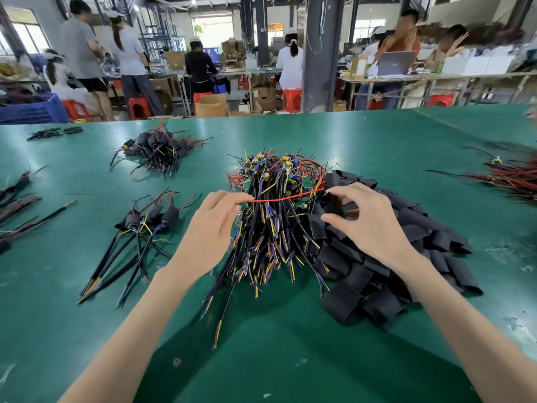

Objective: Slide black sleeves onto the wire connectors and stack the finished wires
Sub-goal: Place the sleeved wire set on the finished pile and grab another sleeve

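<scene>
The left hand, just left of the frame's centre, pinches a thin red wire between thumb and curled forefinger. The wire runs taut and nearly level to the right, across the top of the tangled heap of black, yellow, blue and red wires with small green circuit boards that fills the middle of the frame.

The right hand, right of centre, hangs at the right side of that heap with fingers curled and thumb stretched toward them. Its forefinger tip is close to the far end of the red wire. Whether it has hold of a sleeve or anything else cannot be told.

Under and beyond that hand lies the pile of flat black sleeve pieces, touching the wire heap's right side and spreading toward the lower right.

Left of the left hand lies a small stack of wires with black sleeves on their connectors, cut ends pointing to the lower left. A second, larger stack of sleeved wires sits above it, toward the upper left.

All rest on the green table mat. More red and black wires lie at the right edge, and dark wire bundles at the left edge. Across the top of the frame people stand and sit at workbenches, among red plastic stools, a blue crate and cardboard boxes.
</scene>
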`<state>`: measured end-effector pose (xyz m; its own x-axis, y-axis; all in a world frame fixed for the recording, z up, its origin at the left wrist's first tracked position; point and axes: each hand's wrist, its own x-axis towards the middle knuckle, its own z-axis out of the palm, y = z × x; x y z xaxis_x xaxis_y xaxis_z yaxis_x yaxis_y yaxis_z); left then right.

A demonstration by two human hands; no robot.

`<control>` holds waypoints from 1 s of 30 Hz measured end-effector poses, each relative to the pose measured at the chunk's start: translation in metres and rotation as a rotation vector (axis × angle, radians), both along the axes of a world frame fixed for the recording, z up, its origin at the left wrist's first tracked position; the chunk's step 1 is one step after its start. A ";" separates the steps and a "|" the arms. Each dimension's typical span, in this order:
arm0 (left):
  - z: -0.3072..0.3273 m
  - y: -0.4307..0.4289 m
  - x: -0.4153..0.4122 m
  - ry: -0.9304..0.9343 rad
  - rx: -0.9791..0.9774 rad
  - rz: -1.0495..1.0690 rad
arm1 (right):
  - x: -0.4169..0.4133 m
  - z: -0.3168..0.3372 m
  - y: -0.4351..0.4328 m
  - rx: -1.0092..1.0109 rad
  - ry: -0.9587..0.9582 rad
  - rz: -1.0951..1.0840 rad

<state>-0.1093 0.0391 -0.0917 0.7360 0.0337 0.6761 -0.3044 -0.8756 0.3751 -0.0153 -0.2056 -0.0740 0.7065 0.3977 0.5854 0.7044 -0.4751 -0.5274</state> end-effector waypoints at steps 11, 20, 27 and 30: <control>0.006 -0.001 -0.004 0.012 0.124 0.026 | 0.002 -0.001 0.000 0.000 -0.048 0.031; 0.002 -0.021 -0.005 0.049 0.012 -0.017 | -0.001 -0.014 0.004 -0.299 -0.366 -0.063; 0.003 -0.031 -0.009 -0.026 -0.036 -0.099 | 0.000 -0.017 0.007 -0.302 -0.268 -0.108; 0.004 -0.034 -0.009 -0.019 0.009 -0.109 | 0.000 -0.018 0.009 -0.245 -0.218 -0.067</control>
